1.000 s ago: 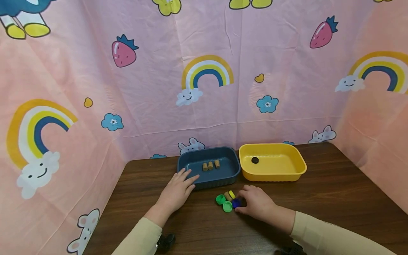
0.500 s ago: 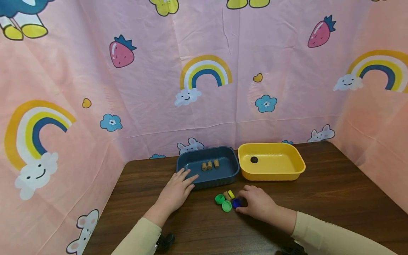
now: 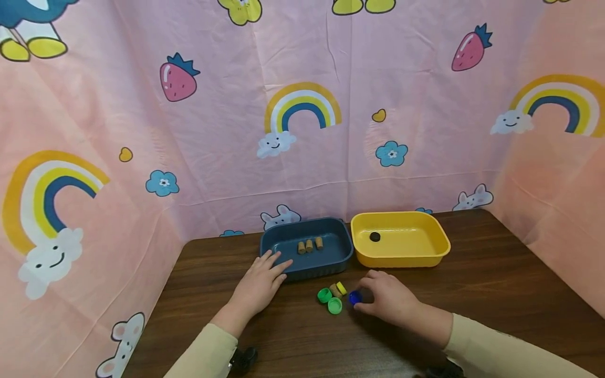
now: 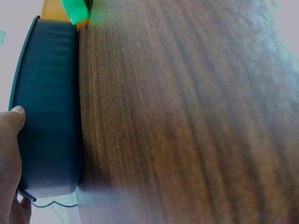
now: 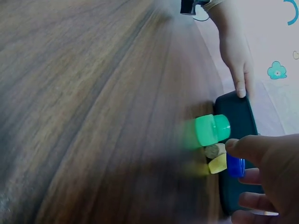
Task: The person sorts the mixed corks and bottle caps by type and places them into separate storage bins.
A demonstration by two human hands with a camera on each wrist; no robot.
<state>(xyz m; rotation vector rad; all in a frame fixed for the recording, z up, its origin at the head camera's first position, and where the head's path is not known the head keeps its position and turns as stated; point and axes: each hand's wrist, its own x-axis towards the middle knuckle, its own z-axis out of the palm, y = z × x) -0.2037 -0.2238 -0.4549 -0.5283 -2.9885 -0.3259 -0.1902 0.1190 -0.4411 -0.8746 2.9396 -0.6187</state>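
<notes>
My right hand [image 3: 389, 296] pinches a blue bottle cap [image 3: 354, 298] between thumb and fingers; the right wrist view shows the cap [image 5: 235, 164] in that grip. Just left of it lie two green bottle caps [image 3: 334, 306], a cork [image 3: 334, 291] and a yellow cap [image 3: 341, 288] close together on the table. My left hand [image 3: 257, 283] rests with spread fingers on the near left rim of a dark blue tray [image 3: 321, 271]. In the left wrist view the thumb touches the tray's outer wall [image 4: 49, 116]. Three corks [image 3: 309, 245] lie inside that tray.
To the right of the blue tray stands a yellow tray [image 3: 402, 261] with a black cap [image 3: 375, 237] in it. Both are near the back edge of the dark wooden table [image 3: 302, 346]. A pink printed cloth [image 3: 227, 131] hangs behind and at the sides.
My right hand has drawn the blue cap a little to the right, so a gap now separates it from the green caps. The left hand keeps its place on the tray.
</notes>
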